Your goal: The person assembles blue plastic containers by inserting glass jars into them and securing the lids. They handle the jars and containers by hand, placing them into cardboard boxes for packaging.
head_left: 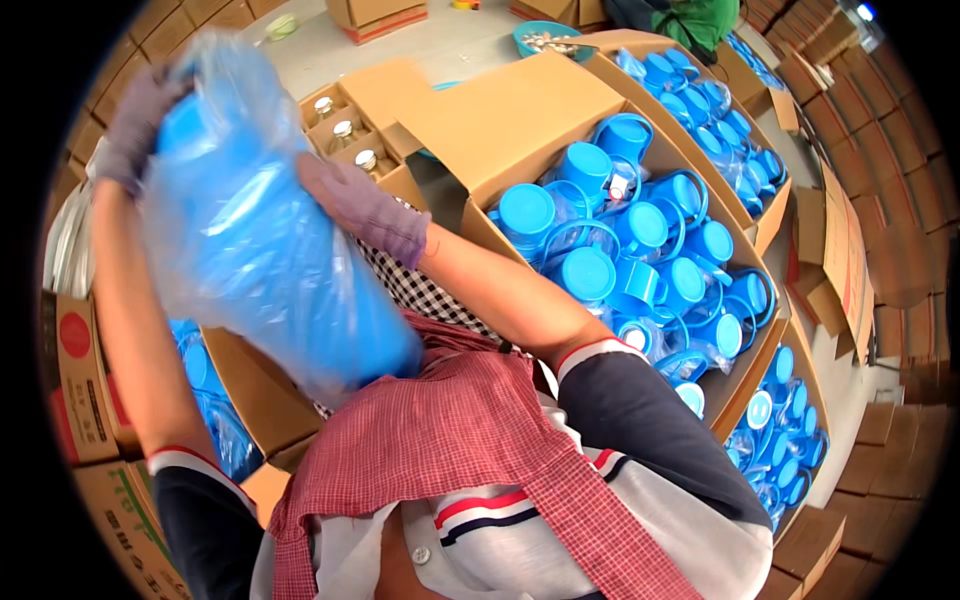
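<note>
Between my gloved hands, a large clear plastic bag (250,230) full of blue goods leans against my front. The single pieces inside are hard to make out. My left hand (140,125), in a grey-purple glove, grips the bag's upper left edge, its fingers curled over the top. My right hand (365,208), gloved alike, holds the bag's right side, partly smeared by motion. To the right of my right forearm stands an open cardboard box (735,400) packed with blue lidded plastic cups (640,228) with handle loops, some wrapped in clear film.
More boxes of blue cups (700,105) stand at the far right and near right. A divided carton (400,185) holds white-capped bottles (343,130). A blue basin (520,40) sits at the back by a person in green (700,22). Stacked cartons (890,260) line the right side.
</note>
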The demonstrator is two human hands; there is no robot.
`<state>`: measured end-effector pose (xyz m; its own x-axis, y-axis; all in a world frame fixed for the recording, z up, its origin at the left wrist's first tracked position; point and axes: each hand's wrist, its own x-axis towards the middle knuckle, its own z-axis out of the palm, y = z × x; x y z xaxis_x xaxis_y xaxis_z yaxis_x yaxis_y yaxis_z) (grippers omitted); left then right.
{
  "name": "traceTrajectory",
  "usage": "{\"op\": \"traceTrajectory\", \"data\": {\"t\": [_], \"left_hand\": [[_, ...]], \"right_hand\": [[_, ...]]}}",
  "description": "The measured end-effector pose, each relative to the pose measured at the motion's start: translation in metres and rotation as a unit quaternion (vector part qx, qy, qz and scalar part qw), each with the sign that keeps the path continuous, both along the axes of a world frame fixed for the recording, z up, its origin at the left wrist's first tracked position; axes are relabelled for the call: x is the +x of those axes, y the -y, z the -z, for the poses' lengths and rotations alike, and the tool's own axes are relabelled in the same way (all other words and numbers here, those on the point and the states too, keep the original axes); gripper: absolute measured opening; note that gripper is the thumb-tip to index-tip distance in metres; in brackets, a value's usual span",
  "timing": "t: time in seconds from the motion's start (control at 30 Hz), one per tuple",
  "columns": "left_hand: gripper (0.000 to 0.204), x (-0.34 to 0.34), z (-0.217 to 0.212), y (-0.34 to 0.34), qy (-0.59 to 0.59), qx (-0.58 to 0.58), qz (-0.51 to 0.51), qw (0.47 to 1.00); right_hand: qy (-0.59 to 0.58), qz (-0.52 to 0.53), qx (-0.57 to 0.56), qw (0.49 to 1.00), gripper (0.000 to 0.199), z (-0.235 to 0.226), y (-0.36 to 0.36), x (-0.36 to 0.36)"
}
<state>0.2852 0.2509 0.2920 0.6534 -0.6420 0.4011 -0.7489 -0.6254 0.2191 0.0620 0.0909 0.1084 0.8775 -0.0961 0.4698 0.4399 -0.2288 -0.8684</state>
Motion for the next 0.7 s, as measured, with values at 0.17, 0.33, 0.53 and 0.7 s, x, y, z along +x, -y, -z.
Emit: {"op": "traceTrajectory", "data": {"t": [0.17,0.33,0.53,0.7], "left_hand": [[0.042,0.015,0.051,0.064,-0.158,-0.005,0.001,0.987],[0.059,-0.008,0.074,0.066,-0.26,0.09,-0.066,0.959],[0.047,0.082,0.187,0.004,-0.58,-0.357,0.166,0.713],[0.048,0.064,0.164,0.017,-0.704,-0.296,0.102,0.637]], "right_hand": [[-0.009,0.079,-0.016,0.997,0.038,0.087,0.042,0.077],[-0.144,-0.08,0.275,0.947,0.047,0.101,0.016,0.026],[-0.271,-0.049,-0.047,0.96,0.053,0.091,0.062,-0.107],[-0.223,0.508,-0.198,0.808,0.046,0.111,0.211,-0.241]]}}
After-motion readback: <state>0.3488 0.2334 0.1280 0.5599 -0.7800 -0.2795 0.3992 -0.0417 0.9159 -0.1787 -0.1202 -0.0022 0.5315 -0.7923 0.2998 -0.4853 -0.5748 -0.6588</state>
